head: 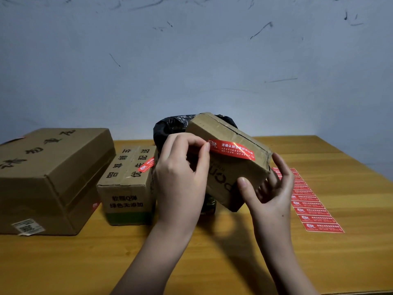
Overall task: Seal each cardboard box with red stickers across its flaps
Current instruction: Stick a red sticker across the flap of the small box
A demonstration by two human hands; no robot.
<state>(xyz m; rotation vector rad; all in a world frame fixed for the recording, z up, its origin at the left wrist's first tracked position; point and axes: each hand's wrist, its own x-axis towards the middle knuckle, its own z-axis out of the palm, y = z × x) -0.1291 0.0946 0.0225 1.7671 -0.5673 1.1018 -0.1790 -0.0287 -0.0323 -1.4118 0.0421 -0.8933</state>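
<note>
A small cardboard box (236,133) is tilted up off the table, its near lower corner resting on the wood. A red sticker (232,150) lies across its flap seam. My left hand (180,173) pinches the sticker's left end against the box between thumb and fingertips. My right hand (270,188) cups the box's lower right corner from beneath. A sheet of red stickers (312,207) lies flat on the table to the right, partly hidden behind my right hand.
A large cardboard box (49,173) sits at the left. Beside it stands a medium box (127,188) with a red sticker (146,165) on its top edge. A black plastic bag (170,128) is behind the held box. The wooden table (212,262) meets a grey wall.
</note>
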